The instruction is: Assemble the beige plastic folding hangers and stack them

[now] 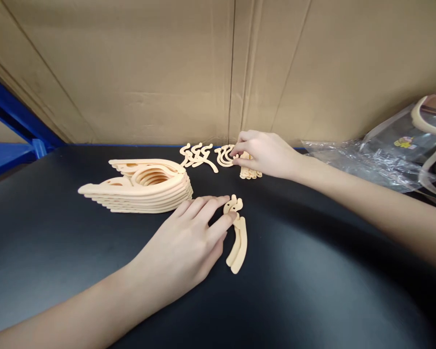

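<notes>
My left hand lies on the black table, its fingertips pinched on a folded peach plastic hanger piece that lies flat beside it. My right hand reaches to the back of the table, fingers closed on small peach hook parts in a loose cluster. More hook parts lie just left of that cluster. A stack of several peach hanger arms sits left of centre, close to my left hand's fingertips.
A cardboard wall closes off the back of the table. Crumpled clear plastic bags with more peach parts lie at the right edge. A blue metal frame stands at the far left.
</notes>
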Demonstrator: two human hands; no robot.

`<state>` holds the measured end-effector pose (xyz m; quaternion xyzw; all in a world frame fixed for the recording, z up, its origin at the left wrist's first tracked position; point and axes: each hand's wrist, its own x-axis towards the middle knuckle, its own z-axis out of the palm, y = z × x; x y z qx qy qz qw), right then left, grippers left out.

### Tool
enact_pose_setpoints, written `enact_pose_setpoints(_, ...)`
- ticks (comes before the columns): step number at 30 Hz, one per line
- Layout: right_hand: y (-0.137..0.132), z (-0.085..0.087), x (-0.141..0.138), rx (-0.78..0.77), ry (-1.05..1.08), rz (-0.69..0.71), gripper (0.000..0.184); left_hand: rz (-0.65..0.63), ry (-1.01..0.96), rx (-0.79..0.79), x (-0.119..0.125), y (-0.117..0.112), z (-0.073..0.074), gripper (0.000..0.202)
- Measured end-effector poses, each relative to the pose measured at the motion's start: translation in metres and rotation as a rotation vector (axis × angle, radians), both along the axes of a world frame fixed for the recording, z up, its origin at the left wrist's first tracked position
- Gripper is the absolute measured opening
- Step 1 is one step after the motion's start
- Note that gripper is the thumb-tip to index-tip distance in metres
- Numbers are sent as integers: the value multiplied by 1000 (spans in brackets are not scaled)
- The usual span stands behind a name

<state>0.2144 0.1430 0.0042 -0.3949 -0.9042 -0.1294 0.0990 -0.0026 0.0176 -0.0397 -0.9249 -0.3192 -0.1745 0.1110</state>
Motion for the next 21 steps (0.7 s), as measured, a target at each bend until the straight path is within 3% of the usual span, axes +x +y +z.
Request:
enact_pose_setpoints(6, 19, -13, -21, -7, -77, 35, 24, -5, 25, 8, 1, -1, 8, 30)
enact_pose_setpoints(17, 22, -18, -42, 102, -208, 112, 32, -9, 16, 4, 2, -1, 7, 31)
enact_pose_setpoints(21, 24, -16, -43, 106, -171, 72, 31, -13, 18, 2, 2, -1, 8, 30)
